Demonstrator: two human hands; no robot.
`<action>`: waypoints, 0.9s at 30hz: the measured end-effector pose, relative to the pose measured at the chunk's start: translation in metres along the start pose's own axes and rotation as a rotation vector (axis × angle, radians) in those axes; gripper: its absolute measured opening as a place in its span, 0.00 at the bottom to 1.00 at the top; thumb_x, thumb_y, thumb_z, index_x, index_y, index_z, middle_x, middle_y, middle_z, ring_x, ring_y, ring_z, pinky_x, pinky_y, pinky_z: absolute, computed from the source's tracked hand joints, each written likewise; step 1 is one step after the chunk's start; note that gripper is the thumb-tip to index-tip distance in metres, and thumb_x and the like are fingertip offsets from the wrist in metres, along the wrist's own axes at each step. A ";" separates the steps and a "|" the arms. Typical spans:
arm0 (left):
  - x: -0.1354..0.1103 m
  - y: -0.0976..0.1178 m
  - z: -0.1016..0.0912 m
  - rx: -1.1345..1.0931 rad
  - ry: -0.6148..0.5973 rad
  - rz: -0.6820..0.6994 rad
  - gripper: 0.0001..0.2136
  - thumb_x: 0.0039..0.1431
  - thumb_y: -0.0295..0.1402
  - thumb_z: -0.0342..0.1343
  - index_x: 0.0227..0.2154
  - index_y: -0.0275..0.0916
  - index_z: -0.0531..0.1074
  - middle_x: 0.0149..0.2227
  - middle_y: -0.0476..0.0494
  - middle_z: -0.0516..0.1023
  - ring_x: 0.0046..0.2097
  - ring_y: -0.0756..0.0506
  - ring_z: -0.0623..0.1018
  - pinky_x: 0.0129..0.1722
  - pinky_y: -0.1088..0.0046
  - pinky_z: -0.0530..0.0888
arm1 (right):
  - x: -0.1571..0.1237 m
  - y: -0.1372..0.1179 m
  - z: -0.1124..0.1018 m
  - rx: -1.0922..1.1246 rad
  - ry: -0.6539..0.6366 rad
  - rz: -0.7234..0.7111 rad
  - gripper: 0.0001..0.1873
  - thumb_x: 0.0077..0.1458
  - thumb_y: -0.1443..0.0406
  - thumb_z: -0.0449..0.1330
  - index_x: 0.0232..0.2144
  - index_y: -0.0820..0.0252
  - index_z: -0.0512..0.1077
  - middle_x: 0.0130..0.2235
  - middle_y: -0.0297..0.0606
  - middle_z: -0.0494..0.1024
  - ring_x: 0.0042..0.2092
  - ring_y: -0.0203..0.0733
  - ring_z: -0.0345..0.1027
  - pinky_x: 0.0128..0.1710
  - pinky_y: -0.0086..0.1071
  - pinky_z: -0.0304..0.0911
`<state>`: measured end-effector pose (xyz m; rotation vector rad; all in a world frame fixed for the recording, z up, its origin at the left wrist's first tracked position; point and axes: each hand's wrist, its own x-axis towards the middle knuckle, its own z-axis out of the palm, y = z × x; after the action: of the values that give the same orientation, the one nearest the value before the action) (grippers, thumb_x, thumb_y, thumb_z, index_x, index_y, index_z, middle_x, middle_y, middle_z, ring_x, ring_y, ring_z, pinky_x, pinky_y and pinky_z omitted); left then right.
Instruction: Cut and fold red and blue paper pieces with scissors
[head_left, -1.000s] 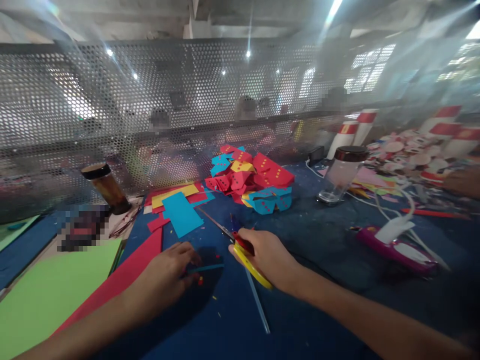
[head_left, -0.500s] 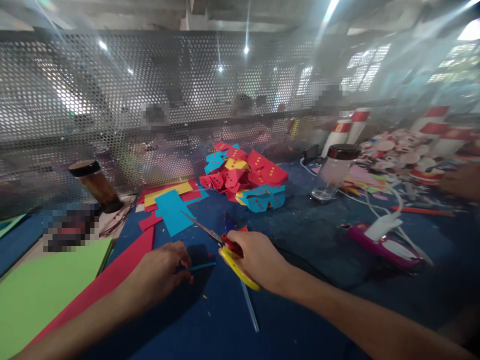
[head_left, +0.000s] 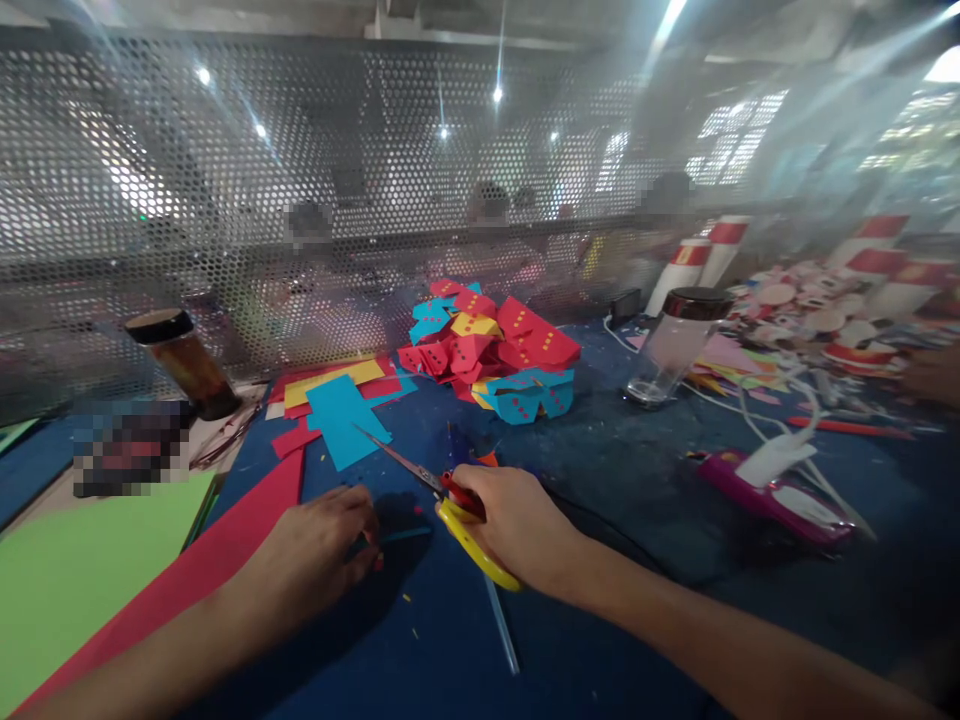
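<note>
My right hand (head_left: 517, 520) grips scissors (head_left: 420, 472) by their red and yellow handles. The blades point up and left, towards a blue paper sheet (head_left: 341, 425). To the left, my left hand (head_left: 330, 545) is closed in a pinch, with a small red piece (head_left: 379, 562) at its fingertips. A thin blue strip (head_left: 407, 535) reaches out beside those fingers; whether they touch it I cannot tell. Below the scissors lies a clear straw-like tube (head_left: 501, 625). A pile of folded red, blue and yellow paper shapes with dots (head_left: 487, 345) stands farther back.
A red sheet (head_left: 225, 550) and a green sheet (head_left: 97, 560) lie under and beside my left arm. One dark-lidded bottle (head_left: 187, 370) stands left, a clear one (head_left: 675, 350) right. A purple power strip (head_left: 780, 500) with white cables lies right. Perforated metal panel (head_left: 360, 200) behind.
The view has shifted slightly. My left hand stays pinched with the red piece close to its fingertips, and my right hand keeps hold of the scissors in nearly the same place.
</note>
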<state>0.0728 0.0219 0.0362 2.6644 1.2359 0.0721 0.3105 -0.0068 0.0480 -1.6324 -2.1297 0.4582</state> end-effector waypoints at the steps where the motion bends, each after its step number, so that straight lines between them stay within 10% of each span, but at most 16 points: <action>1: -0.001 0.000 0.001 0.029 0.005 0.019 0.04 0.56 0.26 0.54 0.32 0.40 0.73 0.38 0.44 0.77 0.41 0.41 0.79 0.35 0.66 0.76 | 0.000 0.000 0.000 -0.002 0.000 -0.002 0.11 0.52 0.62 0.61 0.23 0.58 0.64 0.21 0.28 0.65 0.23 0.31 0.51 0.24 0.28 0.41; 27: -0.005 -0.009 0.024 0.416 0.255 0.360 0.08 0.58 0.21 0.50 0.32 0.37 0.73 0.30 0.43 0.77 0.29 0.43 0.79 0.25 0.69 0.79 | 0.001 0.001 0.001 -0.010 -0.009 -0.003 0.10 0.52 0.62 0.61 0.23 0.58 0.65 0.22 0.27 0.64 0.23 0.31 0.50 0.24 0.28 0.42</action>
<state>0.0660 0.0202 0.0106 3.3057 0.8915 0.2386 0.3107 -0.0056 0.0467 -1.6351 -2.1450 0.4553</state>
